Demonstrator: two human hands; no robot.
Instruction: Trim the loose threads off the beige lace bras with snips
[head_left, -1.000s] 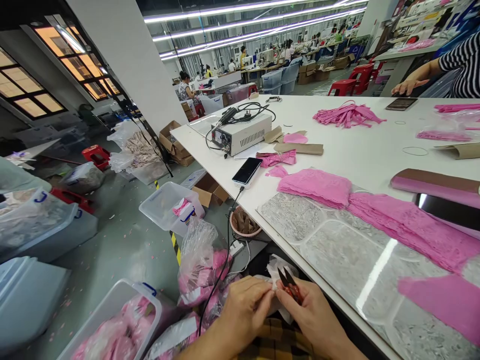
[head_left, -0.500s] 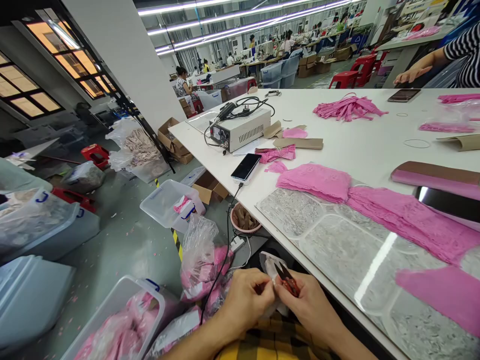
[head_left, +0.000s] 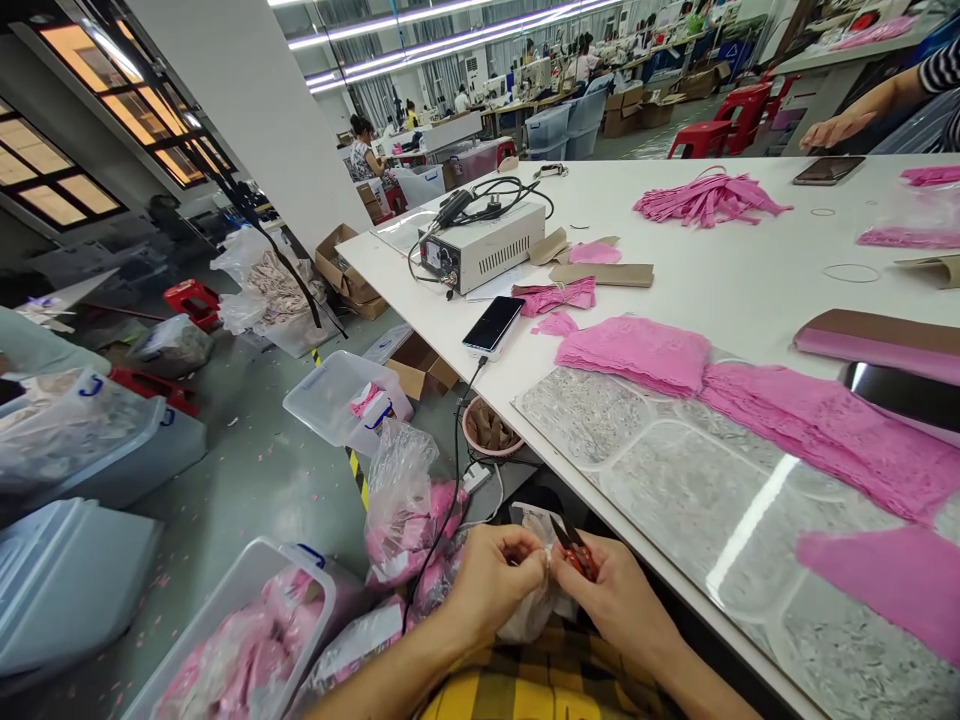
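Over my lap, my left hand is closed in a pinch at the edge of an off-white, thin piece of fabric. My right hand holds small red-handled scissors in the palm, dark blades pointing up and away. Its thumb and forefinger also pinch at the fabric, close to the left fingertips. The fabric hangs below and behind both hands, partly hidden by them. What exactly lies between the fingertips is too small to make out.
To the right is a white table with stacked pink fabric, a phone on a cable and a metal control box. Left on the floor stand a plastic bin and bagged pink pieces. Across the table, a person's hand shows.
My view has shifted slightly. Both hands stay close together at the fabric, and more of it shows below the left fingers. The scissors remain in my right hand.
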